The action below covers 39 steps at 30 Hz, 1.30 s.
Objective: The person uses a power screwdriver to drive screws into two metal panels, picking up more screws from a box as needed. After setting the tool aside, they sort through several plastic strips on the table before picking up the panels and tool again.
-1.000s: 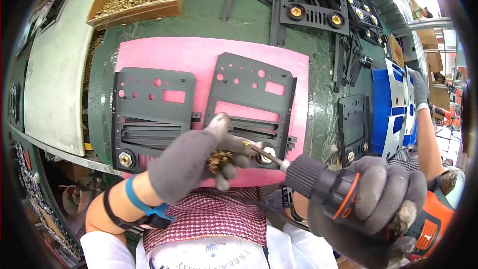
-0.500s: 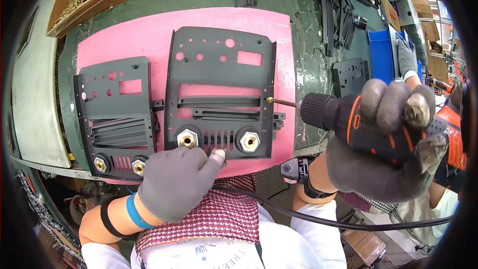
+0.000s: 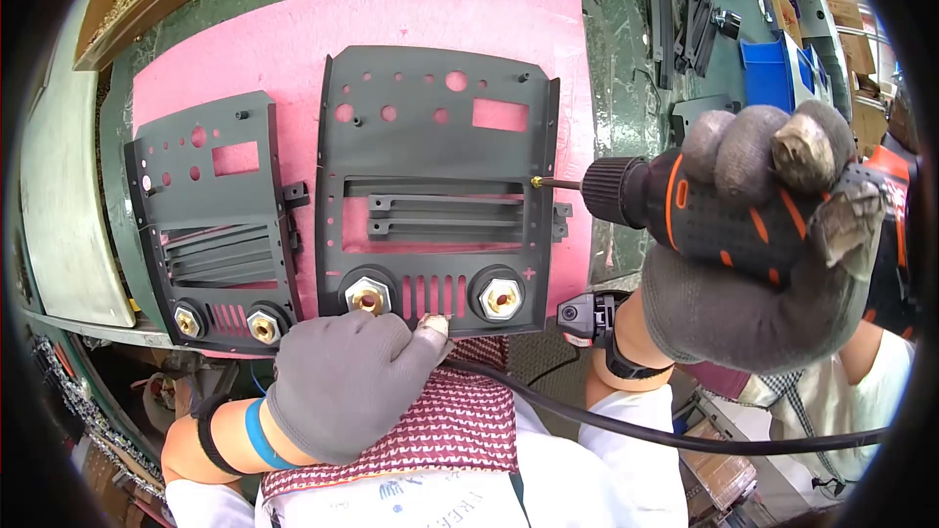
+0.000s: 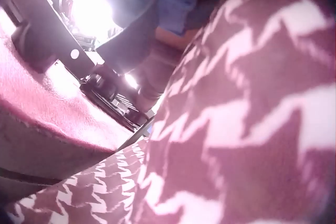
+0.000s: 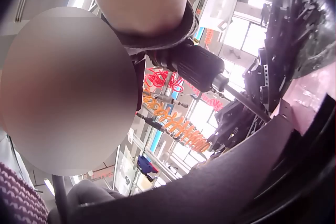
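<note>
My gloved right hand [image 3: 734,308] grips a black and orange power drill [image 3: 675,196]. Its long bit [image 3: 562,184] points left, with a small brass screw [image 3: 536,182] at the tip, against the right side of a dark grey metal panel [image 3: 421,152]. In the right wrist view the drill's chuck [image 5: 202,69] and bit slant down to the panel's edge. Curled at the panel's lower edge, my gloved left hand [image 3: 347,386] has its thumb on the rim beside the slots; the brass screws held in it are hidden. Two brass fittings with hex nuts [image 3: 502,300] sit in the panel.
A similar panel [image 3: 210,152] lies at left on the pink mat [image 3: 391,10]. Loose black strips [image 3: 445,218] lie across the panel's cut-out. At the upper left stands a box of brass screws [image 3: 147,0]. Blue parts [image 3: 768,73] stand at right; a black cable [image 3: 626,425] crosses low.
My left hand, palm showing with brass screws, has turned over to the panel's lower edge. The drill has carried a screw from that hand to the panel's right side. The view has shifted.
</note>
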Available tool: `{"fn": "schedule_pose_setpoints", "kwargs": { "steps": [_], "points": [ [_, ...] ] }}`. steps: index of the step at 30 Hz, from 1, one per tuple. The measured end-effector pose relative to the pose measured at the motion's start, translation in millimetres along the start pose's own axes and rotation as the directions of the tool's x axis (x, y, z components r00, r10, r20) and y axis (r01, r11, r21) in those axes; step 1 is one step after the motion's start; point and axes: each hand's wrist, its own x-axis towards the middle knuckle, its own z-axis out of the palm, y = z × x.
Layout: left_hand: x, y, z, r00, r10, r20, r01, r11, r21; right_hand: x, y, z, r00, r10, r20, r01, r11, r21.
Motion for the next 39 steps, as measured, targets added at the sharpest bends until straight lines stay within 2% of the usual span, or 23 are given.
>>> {"fn": "schedule_pose_setpoints", "kwargs": {
  "steps": [1,7,8,11,13,14,15,16,17,18,21,22,23,24,25,26,29,34,35,37,38,39],
  "points": [
    [0.0,0.1,-0.1,1.000,0.002,0.000,-0.002,1.000,-0.002,-1.3,0.6,0.3,1.000,0.003,-0.001,-0.003,1.000,0.001],
    [-0.8,1.4,2.3,1.000,-0.009,-0.023,0.009,1.000,0.000,-7.4,3.4,12.3,0.962,-0.058,-0.265,0.065,0.998,0.018],
    [-0.3,1.5,1.9,1.000,-0.010,-0.022,0.010,1.000,0.001,-6.8,4.5,11.0,0.962,-0.057,-0.266,0.065,0.998,0.020],
    [5.9,1.8,-4.5,1.000,-0.022,0.020,0.022,1.000,0.016,-1.0,11.1,-0.1,0.998,-0.053,-0.020,0.054,0.998,0.025],
    [24.1,0.9,-14.9,0.996,-0.083,0.018,0.085,0.980,-0.178,2.3,12.4,-3.2,0.987,-0.052,0.153,0.048,0.999,0.024],
    [37.5,-5.7,-15.5,0.995,-0.085,-0.044,0.076,0.982,-0.171,3.0,11.3,2.1,0.986,-0.050,0.159,0.047,0.999,0.025],
    [53.7,-14.9,-16.7,0.990,-0.086,-0.109,0.068,0.985,-0.161,3.7,10.0,10.9,0.999,0.010,-0.051,-0.010,1.000,0.016],
    [69.2,-23.6,-18.4,0.988,-0.071,-0.140,0.065,0.997,-0.053,5.3,9.2,15.8,0.964,0.068,-0.258,-0.065,0.998,0.019],
    [82.7,-36.6,-16.2,0.993,-0.004,-0.120,0.007,1.000,0.027,7.9,10.1,10.9,0.976,0.079,-0.203,-0.070,0.996,0.051],
    [89.4,-45.1,-10.5,0.993,-0.005,-0.121,0.009,1.000,0.028,9.3,11.1,8.6,0.976,0.079,-0.202,-0.070,0.996,0.052],
    [95.8,-57.7,5.1,0.999,0.024,-0.028,-0.022,0.996,0.091,11.4,18.3,2.3,1.000,-0.004,-0.010,0.005,0.990,0.142],
    [93.6,-56.5,9.8,1.000,0.021,-0.019,-0.020,0.996,0.086,11.2,20.3,0.4,0.998,-0.032,0.049,0.023,0.984,0.175],
    [93.6,-51.4,10.4,0.999,-0.043,0.020,0.040,0.993,0.115,12.1,21.8,-1.4,0.992,-0.062,0.108,0.038,0.977,0.209],
    [93.6,-48.7,9.4,0.992,-0.110,0.055,0.101,0.984,0.144,14.4,19.7,-4.0,0.993,-0.054,0.109,0.030,0.977,0.211],
    [90.9,-51.2,15.0,0.999,-0.020,-0.027,0.024,0.987,0.162,14.7,15.4,-8.0,0.989,0.023,0.149,-0.049,0.984,0.170],
    [90.8,-49.6,14.9,0.999,-0.026,-0.026,0.030,0.986,0.162,14.6,13.2,-9.7,0.978,0.101,0.185,-0.125,0.984,0.126],
    [91.9,-45.8,13.9,0.997,-0.080,-0.014,0.081,0.985,0.154,16.4,14.0,-8.2,0.976,0.103,0.194,-0.129,0.983,0.130],
    [91.3,-47.3,15.2,0.998,-0.015,-0.063,0.025,0.986,0.166,15.1,17.2,1.0,0.975,0.097,0.202,-0.126,0.983,0.136],
    [91.1,-46.2,13.2,0.998,-0.016,-0.064,0.027,0.986,0.166,15.4,17.6,9.1,0.982,0.019,0.190,-0.050,0.986,0.161],
    [94.6,-46.3,3.7,0.995,-0.098,-0.022,0.098,0.995,0.013,21.4,16.7,20.5,0.972,-0.163,0.171,0.127,0.971,0.204],
    [94.8,-45.2,-3.6,0.995,-0.095,-0.031,0.096,0.995,0.017,17.3,-2.4,-9.5,0.956,0.074,0.284,-0.101,0.992,0.079],
    [93.9,-43.3,-12.3,0.982,-0.185,-0.036,0.165,0.938,-0.305,23.9,-2.9,-20.2,0.912,0.002,0.411,-0.079,0.982,0.171]
  ]
}}
